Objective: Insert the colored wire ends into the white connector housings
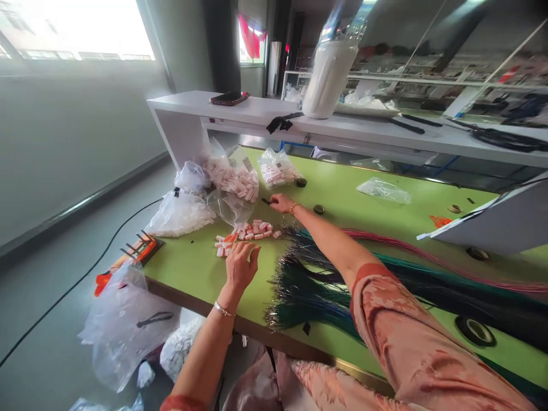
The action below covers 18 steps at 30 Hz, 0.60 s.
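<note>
My left hand (242, 264) rests at the near edge of a loose pile of small white-and-pink plastic connector housings (257, 229) on the green table. Its thumb stands apart from the fingers, whose tips reach the pile beside some orange pieces (231, 237). Farther back, my right hand (281, 203) pinches a small black object (266, 201), too small to make out. Just beyond it lie clear bags of the same housings (235, 182). Below my right forearm spreads a thick bundle of dark green and black wires (299, 285) with bare metal ends.
A tied bag of white parts (182, 211) sits at the table's left end, near an orange pronged holder (145, 249). Tape rolls (475, 331) lie about. A raised white shelf (363, 125) runs along the back, carrying a phone (230, 99) and a white spool (329, 77).
</note>
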Motion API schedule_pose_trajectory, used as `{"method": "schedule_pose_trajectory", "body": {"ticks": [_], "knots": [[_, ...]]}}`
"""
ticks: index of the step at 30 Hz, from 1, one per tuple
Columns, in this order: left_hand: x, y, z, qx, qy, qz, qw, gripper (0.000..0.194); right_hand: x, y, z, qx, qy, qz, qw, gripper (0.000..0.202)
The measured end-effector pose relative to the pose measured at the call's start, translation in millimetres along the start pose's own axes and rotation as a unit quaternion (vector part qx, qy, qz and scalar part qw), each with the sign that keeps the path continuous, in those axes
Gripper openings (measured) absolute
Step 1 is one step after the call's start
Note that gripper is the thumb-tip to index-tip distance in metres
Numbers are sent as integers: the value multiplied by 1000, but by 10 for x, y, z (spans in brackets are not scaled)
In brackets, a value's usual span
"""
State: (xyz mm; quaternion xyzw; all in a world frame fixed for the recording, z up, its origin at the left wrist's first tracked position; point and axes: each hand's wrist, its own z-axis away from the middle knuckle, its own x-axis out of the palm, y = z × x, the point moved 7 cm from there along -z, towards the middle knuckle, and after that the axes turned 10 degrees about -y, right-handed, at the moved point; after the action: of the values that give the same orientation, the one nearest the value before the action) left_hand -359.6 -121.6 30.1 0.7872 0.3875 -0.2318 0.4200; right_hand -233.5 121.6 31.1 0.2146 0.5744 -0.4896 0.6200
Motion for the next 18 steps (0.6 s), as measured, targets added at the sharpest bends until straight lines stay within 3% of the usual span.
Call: {"method": "schedule_pose_trajectory", "body": {"ticks": [4,6,8,11,15,18], "knots": [[-287,229,-8,-16,79,30,996,27,-96,-336,823,-104,-10,-6,994,22],[-355,492,13,0,68,61,996,27,-18,-581,1379,-217,-46,-11,975,17],[-300,768,77,8,4,114,993,19,30,-726,1935,-281,-33,-57,958,13],[-93,1110,310,-12,-103,232,967,15,131,-687,2579,-257,16,-174,951,12],[92,1283,708,-136,-112,350,920,14,427,-503,3169,-215,24,-268,939,13],[235,1477,902,-157,-174,405,884,15,644,-314,3477,-172,34,-359,917,19]]}}
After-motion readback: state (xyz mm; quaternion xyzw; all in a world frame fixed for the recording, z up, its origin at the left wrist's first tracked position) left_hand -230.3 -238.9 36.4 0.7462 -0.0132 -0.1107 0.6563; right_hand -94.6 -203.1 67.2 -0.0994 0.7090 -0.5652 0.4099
